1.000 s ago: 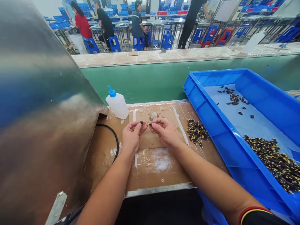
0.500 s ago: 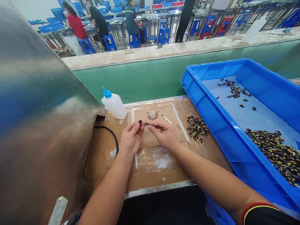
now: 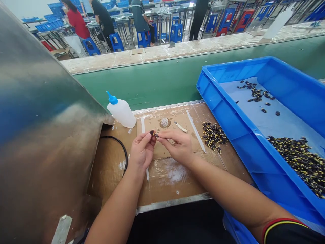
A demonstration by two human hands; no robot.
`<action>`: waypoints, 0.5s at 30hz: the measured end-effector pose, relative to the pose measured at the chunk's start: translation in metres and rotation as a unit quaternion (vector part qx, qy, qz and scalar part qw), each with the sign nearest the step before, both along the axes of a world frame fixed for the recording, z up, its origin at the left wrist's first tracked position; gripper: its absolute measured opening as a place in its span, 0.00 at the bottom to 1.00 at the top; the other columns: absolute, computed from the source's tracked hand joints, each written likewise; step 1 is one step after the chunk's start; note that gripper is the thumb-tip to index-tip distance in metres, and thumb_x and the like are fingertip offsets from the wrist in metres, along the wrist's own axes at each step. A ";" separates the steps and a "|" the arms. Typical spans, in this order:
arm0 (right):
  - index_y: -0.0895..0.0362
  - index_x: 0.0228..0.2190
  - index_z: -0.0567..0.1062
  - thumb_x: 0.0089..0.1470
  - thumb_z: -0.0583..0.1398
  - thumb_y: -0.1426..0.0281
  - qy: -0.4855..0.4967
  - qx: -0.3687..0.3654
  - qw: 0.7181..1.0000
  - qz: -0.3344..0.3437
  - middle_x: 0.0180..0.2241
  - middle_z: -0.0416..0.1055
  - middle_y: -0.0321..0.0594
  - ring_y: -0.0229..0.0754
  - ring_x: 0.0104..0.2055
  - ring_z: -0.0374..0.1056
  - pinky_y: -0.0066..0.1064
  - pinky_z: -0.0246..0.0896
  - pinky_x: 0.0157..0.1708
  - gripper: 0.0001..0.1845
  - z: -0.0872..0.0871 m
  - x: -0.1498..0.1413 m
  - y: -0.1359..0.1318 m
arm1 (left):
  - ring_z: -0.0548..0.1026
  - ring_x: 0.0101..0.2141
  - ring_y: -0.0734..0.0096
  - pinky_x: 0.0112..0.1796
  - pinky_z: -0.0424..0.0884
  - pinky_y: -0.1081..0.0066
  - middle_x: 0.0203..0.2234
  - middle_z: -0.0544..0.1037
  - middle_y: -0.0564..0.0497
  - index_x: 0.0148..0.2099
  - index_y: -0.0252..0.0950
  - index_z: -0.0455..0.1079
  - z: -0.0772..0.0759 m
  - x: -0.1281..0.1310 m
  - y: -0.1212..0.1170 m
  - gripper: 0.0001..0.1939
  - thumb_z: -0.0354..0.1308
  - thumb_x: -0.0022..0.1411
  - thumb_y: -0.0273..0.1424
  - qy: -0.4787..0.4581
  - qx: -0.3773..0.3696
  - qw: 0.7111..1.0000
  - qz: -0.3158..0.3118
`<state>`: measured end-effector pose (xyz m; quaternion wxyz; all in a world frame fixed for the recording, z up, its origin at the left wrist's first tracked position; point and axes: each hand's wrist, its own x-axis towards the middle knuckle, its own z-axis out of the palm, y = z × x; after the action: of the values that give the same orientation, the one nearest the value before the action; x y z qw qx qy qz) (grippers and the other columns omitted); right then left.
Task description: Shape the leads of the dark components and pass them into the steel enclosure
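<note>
from the head camera we look down on our two forearms over a cardboard mat laid on the bench. our left hand and right hand come together just above the mat, and between them sits a small black-and-yellow part. our left thumb and forefinger are pinched closed on it, and our right fingertips close in on its other end, touching it; we cannot tell whether they hold a second tiny piece. the other fingers of both hands curl loosely.

just beyond the hands stands a small clear cup, with a cream-handled tool lying beside it. a white plastic glue bottle with a blue nozzle stands tilted at the mat's far left corner. white strips lie on either side: one to the right of the hands, one under the left wrist. a loose pile of matching black-and-yellow parts sits to the right, beside a blue plastic tray. the tray holds a heap of the same parts and a sparse scatter. on our left rises a steel panel, with a black cable curving below it. far beyond a green conveyor side, co-workers sit at benches on blue stools.
</note>
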<state>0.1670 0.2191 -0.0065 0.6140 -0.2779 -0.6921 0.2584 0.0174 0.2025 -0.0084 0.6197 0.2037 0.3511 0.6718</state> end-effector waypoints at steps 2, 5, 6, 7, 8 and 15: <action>0.52 0.40 0.83 0.59 0.68 0.76 0.000 0.001 1.000 -0.003 0.39 0.82 0.39 0.42 0.41 0.80 0.36 0.79 0.45 0.08 0.000 0.000 0.000 | 0.80 0.36 0.76 0.41 0.76 0.78 0.35 0.84 0.49 0.33 0.36 0.82 -0.001 0.001 0.000 0.13 0.79 0.45 0.31 0.000 0.003 1.000 -0.002; 0.52 0.39 0.83 0.59 0.67 0.76 0.000 0.003 1.000 -0.009 0.40 0.82 0.39 0.41 0.41 0.79 0.36 0.78 0.46 0.08 -0.001 0.000 0.000 | 0.79 0.36 0.75 0.42 0.76 0.77 0.36 0.84 0.48 0.33 0.36 0.82 -0.001 0.001 -0.001 0.12 0.79 0.46 0.31 0.004 0.009 1.000 -0.009; 0.52 0.40 0.83 0.59 0.67 0.76 0.000 0.001 1.000 -0.011 0.40 0.82 0.39 0.41 0.41 0.79 0.36 0.78 0.46 0.08 -0.001 0.000 0.000 | 0.79 0.36 0.75 0.42 0.76 0.77 0.36 0.84 0.48 0.33 0.36 0.82 -0.001 0.001 -0.002 0.12 0.79 0.46 0.31 0.005 0.011 1.000 -0.011; 0.52 0.40 0.83 0.59 0.67 0.76 0.000 -0.002 1.000 -0.011 0.40 0.82 0.39 0.41 0.41 0.79 0.36 0.78 0.46 0.08 -0.001 0.000 0.000 | 0.79 0.37 0.75 0.43 0.75 0.77 0.36 0.84 0.48 0.34 0.36 0.82 -0.001 0.001 -0.002 0.12 0.79 0.47 0.31 0.006 0.012 1.000 -0.012; 0.52 0.40 0.83 0.60 0.67 0.75 -0.002 -0.006 1.000 -0.011 0.40 0.82 0.39 0.41 0.41 0.79 0.36 0.78 0.46 0.08 -0.002 0.000 -0.001 | 0.80 0.37 0.75 0.43 0.75 0.77 0.36 0.84 0.48 0.34 0.36 0.82 -0.001 0.001 -0.002 0.12 0.79 0.47 0.31 0.006 0.013 1.000 -0.012; 0.51 0.40 0.83 0.60 0.67 0.74 -0.005 -0.029 1.000 -0.004 0.41 0.82 0.39 0.43 0.42 0.79 0.39 0.78 0.48 0.08 -0.002 0.001 -0.001 | 0.80 0.38 0.73 0.44 0.75 0.74 0.37 0.84 0.48 0.34 0.38 0.82 -0.002 0.001 -0.001 0.11 0.78 0.47 0.32 0.032 0.012 0.999 -0.008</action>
<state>0.1681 0.2181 -0.0083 0.6031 -0.2996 -0.6865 0.2743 0.0189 0.2011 -0.0105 0.6108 0.2355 0.3607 0.6643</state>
